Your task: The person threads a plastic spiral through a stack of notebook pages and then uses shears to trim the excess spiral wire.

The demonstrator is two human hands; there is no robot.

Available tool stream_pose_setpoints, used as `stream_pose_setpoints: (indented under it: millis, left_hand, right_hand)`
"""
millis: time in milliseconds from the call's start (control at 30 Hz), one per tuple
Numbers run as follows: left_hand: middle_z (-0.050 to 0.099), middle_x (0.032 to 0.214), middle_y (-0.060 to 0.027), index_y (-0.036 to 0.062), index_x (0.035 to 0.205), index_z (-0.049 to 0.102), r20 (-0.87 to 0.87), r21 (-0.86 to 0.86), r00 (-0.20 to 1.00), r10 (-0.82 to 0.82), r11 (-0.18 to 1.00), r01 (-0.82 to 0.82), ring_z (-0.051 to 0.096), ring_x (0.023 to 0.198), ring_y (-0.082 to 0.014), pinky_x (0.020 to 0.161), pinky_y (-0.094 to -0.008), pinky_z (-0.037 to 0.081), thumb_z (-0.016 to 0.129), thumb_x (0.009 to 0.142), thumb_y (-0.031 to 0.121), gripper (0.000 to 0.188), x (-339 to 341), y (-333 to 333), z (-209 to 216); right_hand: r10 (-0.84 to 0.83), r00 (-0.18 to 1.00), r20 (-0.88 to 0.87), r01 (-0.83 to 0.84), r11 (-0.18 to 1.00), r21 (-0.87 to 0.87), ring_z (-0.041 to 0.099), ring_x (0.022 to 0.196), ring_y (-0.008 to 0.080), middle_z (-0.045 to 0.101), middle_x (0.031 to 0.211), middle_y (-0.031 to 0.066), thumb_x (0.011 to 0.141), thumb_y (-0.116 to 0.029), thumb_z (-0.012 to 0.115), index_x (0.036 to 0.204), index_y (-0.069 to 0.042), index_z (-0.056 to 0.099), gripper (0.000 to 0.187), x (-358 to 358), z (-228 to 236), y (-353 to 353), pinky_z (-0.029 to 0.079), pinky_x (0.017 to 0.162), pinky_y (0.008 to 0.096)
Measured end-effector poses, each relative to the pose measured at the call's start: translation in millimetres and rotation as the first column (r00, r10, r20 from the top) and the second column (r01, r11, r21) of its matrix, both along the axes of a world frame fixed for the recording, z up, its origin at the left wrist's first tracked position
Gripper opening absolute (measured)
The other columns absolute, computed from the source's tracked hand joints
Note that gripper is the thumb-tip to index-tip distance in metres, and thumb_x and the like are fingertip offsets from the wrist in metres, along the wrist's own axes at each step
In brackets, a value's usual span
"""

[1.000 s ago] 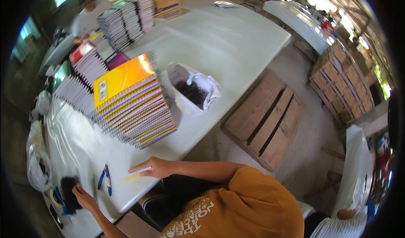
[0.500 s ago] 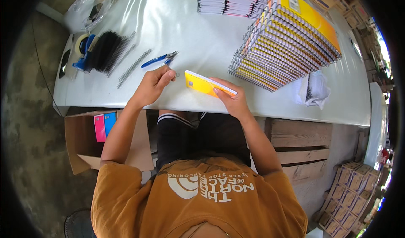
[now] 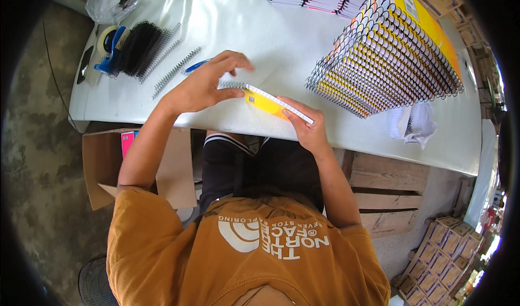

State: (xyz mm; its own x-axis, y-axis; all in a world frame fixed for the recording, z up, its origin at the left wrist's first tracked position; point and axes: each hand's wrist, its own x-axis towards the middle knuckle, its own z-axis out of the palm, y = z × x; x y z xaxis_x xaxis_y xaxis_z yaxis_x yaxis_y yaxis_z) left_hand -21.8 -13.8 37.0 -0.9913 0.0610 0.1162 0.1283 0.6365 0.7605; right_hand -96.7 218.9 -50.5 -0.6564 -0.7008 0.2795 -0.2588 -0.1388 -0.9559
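My right hand (image 3: 307,123) grips a small yellow notebook (image 3: 259,101) by its right end, thumb on the cover. Its white page edge, with a row of holes, faces up and away. At the notebook's left end a grey wire spiral (image 3: 233,84) lines up with that edge. My left hand (image 3: 208,84) is curled around this spiral, thumb below it near the notebook's corner and index finger raised above, slightly blurred. How the other fingers touch the wire is hidden. Behind my left hand lie blue-handled cutters (image 3: 196,66), mostly covered.
Left on the white table (image 3: 260,40) are a loose spiral (image 3: 176,73), a bundle of dark spirals (image 3: 142,51) and a blue tape dispenser (image 3: 111,51). A tall stack of yellow spiral notebooks (image 3: 387,56) stands right, beside a white bag (image 3: 414,124). Below the edge sits a cardboard box (image 3: 176,168).
My left hand has gone from a closed pinch beside the notebook to a looser curl at its left end. More of the wire spiral shows there now. The cutters have become mostly covered.
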Motion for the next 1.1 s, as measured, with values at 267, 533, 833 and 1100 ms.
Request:
stream_pose_setpoints:
  millis: [267, 533, 833, 1100]
  left_hand:
    - [0.041, 0.133, -0.0167, 0.0058, 0.128, 0.044, -0.286, -0.726, 0.957, 0.049, 0.640, -0.250, 0.036, 0.124, -0.0350, 0.103, -0.0494, 0.025, 0.064, 0.075, 0.044, 0.068, 4, 29, 3]
    - [0.019, 0.141, -0.0332, -0.0040, 0.133, 0.034, -0.742, -0.583, 0.667, -0.066, 0.554, -0.594, 0.005, 0.132, -0.0528, 0.101, -0.0638, -0.006, 0.034, 0.078, 0.075, 0.097, 35, 18, -64]
    - [0.026, 0.135, -0.0339, -0.0066, 0.133, 0.031, -0.711, -0.594, 0.652, -0.264, 0.722, -0.355, 0.028, 0.124, -0.0501, 0.099, -0.0597, 0.022, 0.036, 0.070, 0.079, 0.107, 53, 31, -88]
    - [0.033, 0.127, -0.0367, -0.0024, 0.135, 0.028, -0.590, -0.697, 0.693, -0.416, 0.695, -0.176, 0.029, 0.122, -0.0520, 0.097, -0.0610, 0.024, 0.045, 0.068, 0.077, 0.105, 63, 45, -107]
  right_hand:
    - [-0.076, 0.987, -0.143, 0.082, 0.996, 0.039, 0.066, 0.086, 0.0210, 0.066, 0.101, 0.0140, 0.083, 0.003, 0.056, 0.112, -0.002, 0.061, 0.030, 14, 2, -2, 0.050, 0.076, 0.0266]
    - [-0.106, 0.973, -0.205, 0.092, 0.993, -0.077, 0.065, 0.088, 0.0281, 0.064, 0.105, 0.0153, 0.076, 0.012, 0.053, 0.112, -0.003, 0.060, 0.039, 39, -10, -9, 0.052, 0.075, 0.0313]
    - [-0.062, 0.904, -0.422, 0.013, 0.993, -0.117, 0.064, 0.093, 0.0294, 0.064, 0.104, 0.0151, 0.074, 0.011, 0.054, 0.110, -0.002, 0.061, 0.038, 41, -7, -12, 0.052, 0.078, 0.0338]
    - [-0.063, 0.900, -0.432, 0.058, 0.998, -0.024, 0.063, 0.091, 0.0308, 0.061, 0.112, 0.0154, 0.071, 0.009, 0.055, 0.131, -0.001, 0.041, 0.063, 45, -16, -12, 0.051, 0.073, 0.0367]
